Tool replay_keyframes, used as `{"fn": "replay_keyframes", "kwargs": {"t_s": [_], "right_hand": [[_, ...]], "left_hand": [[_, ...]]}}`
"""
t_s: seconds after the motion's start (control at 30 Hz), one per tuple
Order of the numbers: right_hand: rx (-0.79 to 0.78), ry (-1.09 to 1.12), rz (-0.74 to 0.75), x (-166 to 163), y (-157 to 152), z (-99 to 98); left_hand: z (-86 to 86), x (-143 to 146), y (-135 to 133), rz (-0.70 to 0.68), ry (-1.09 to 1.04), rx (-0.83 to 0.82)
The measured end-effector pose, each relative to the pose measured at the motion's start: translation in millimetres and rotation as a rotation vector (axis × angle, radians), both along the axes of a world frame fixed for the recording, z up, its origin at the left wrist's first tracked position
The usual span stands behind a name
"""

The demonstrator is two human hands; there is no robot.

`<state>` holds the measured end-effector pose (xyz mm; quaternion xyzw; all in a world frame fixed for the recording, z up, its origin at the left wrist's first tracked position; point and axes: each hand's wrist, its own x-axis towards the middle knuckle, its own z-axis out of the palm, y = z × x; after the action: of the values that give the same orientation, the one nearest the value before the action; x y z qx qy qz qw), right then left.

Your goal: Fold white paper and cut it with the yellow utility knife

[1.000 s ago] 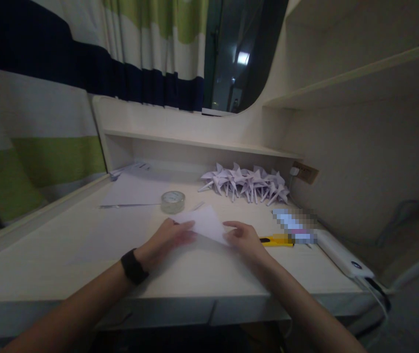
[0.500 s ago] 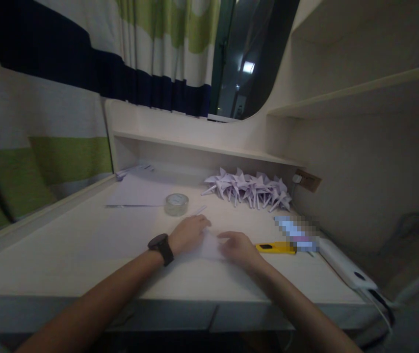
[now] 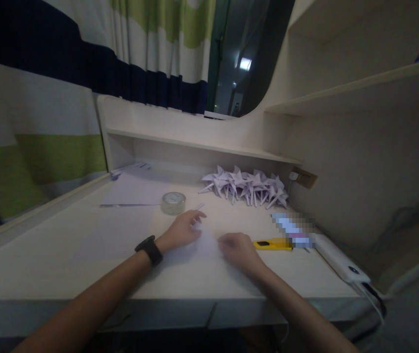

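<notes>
A white sheet of paper (image 3: 205,243) lies flat on the pale desk (image 3: 65,255) between my hands. My left hand (image 3: 182,228), with a black watch on its wrist, presses down on the paper's far left part, its fingers stretched flat. On the paper's right edge rests my right hand (image 3: 237,250), palm down and fingers curled, pressing it to the desk.
A roll of clear tape (image 3: 173,202) stands just beyond my left hand. Several folded paper pinwheels (image 3: 246,185) lie at the back. A yellow utility knife (image 3: 270,243) and a white power strip (image 3: 338,262) lie to the right. Loose sheets (image 3: 132,191) lie at the back left.
The paper, held raised and tilted one second ago, now lies flat. My left hand moved forward over it and both hands press it down.
</notes>
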<state>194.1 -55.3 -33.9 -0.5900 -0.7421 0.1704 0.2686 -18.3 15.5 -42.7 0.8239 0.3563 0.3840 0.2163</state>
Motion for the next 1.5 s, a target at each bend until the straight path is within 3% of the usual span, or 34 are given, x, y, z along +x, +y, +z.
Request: {"fn": "replay_keyframes", "kwargs": {"t_s": [0.1, 0.17, 0.33, 0.47, 0.57, 0.67, 0.77, 0.97, 1.17, 1.33, 1.5], "right_hand": [[0.010, 0.007, 0.001, -0.2, -0.2, -0.7], [0.019, 0.000, 0.008, -1.6, -2.3, -0.2], [0.081, -0.076, 0.015, 7.5, -9.0, 9.7], [0.141, -0.031, -0.008, 56.5, -4.5, 22.1], [0.197, -0.145, 0.051, 108.6, 0.8, 25.3], [0.128, -0.230, 0.091, 148.4, 2.2, 21.3], [0.025, -0.207, 0.112, 164.9, 1.6, 13.8], [0.013, -0.147, 0.164, 148.3, 0.8, 3.1], [0.100, -0.142, 0.195, 104.8, -9.7, 13.5], [0.116, -0.250, 0.266, 81.5, -19.2, 24.9], [0.098, -0.236, 0.309, 73.8, -24.0, 23.7]], "left_hand": [[-0.4, -3.4, 4.4, -0.091, -0.169, -0.268], [1.8, -5.4, 4.6, -0.131, -0.220, -0.358], [10.6, -8.9, 3.8, -0.161, -0.201, -0.300], [12.6, -9.6, 6.3, -0.163, -0.152, -0.228], [13.1, -8.2, 6.0, -0.171, -0.132, -0.249], [14.5, -6.0, 3.9, -0.159, -0.142, -0.257], [14.4, -5.0, 3.5, -0.148, -0.171, -0.252], [12.7, -8.4, 5.8, -0.191, -0.168, -0.234], [17.2, -8.4, -0.6, -0.229, -0.125, -0.187], [13.8, -7.0, 1.9, -0.178, -0.112, -0.196], [7.5, -6.4, 7.0, -0.106, -0.073, -0.198]]}}
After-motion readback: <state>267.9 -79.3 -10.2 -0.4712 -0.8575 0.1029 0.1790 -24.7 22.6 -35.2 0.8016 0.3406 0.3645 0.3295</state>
